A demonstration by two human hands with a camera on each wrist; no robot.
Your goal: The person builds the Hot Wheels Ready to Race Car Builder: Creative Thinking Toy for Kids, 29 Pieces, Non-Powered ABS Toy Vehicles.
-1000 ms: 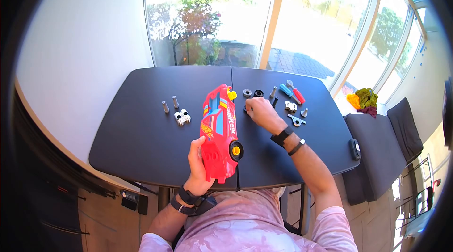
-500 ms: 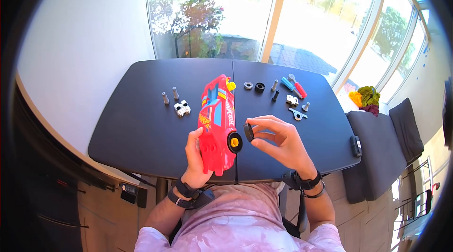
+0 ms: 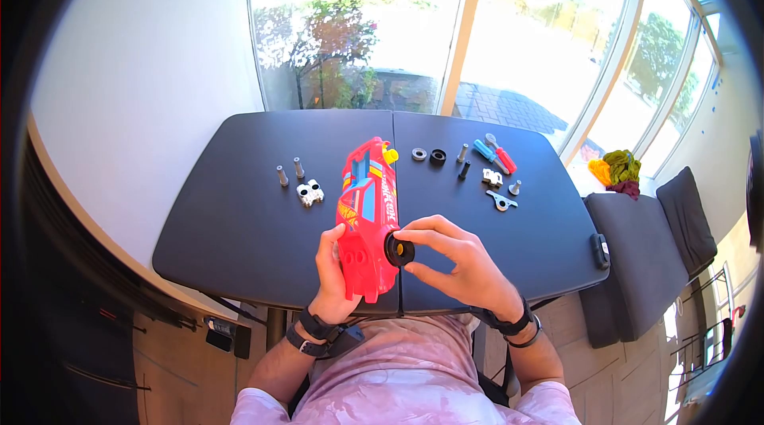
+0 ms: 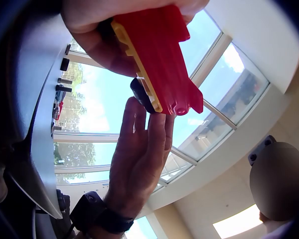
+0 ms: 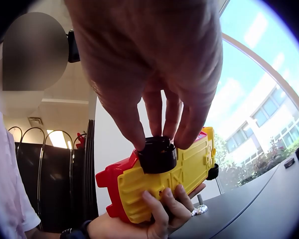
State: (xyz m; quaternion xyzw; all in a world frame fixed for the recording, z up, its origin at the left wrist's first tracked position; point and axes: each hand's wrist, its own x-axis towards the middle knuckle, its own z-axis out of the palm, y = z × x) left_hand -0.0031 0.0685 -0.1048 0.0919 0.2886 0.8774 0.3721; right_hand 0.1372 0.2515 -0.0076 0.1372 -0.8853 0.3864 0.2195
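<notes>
Over the near edge of the tabletop (image 3: 223, 218), a red and yellow car (image 3: 368, 214) is held up off the surface, its far end toward the window (image 3: 350, 35). The left hand (image 3: 333, 291) is curled round the car, thumb along the red body and fingers against the yellow underside. The right hand (image 3: 465, 267) pinches a black wheel (image 3: 409, 255) between thumb and fingertips at the side of the car, toward its near end; yellow shows through the wheel's middle. Whether the wheel is seated cannot be told. A bare yellow hub (image 3: 391, 156) sticks out near the car's far end.

Left of the car stand 2 grey bolts (image 3: 282, 177), with a silver block (image 3: 310, 193) just beside them. To the right lie a grey ring (image 3: 419, 154) and a black ring (image 3: 438, 157), near 1 more grey bolt and a black bolt (image 3: 464, 171). Beyond these are 2 tools with blue and red handles (image 3: 505, 161), a small silver part (image 3: 492, 177), another grey bolt and a grey bracket (image 3: 500, 201). At the right edge sits a black device (image 3: 599, 251).
</notes>
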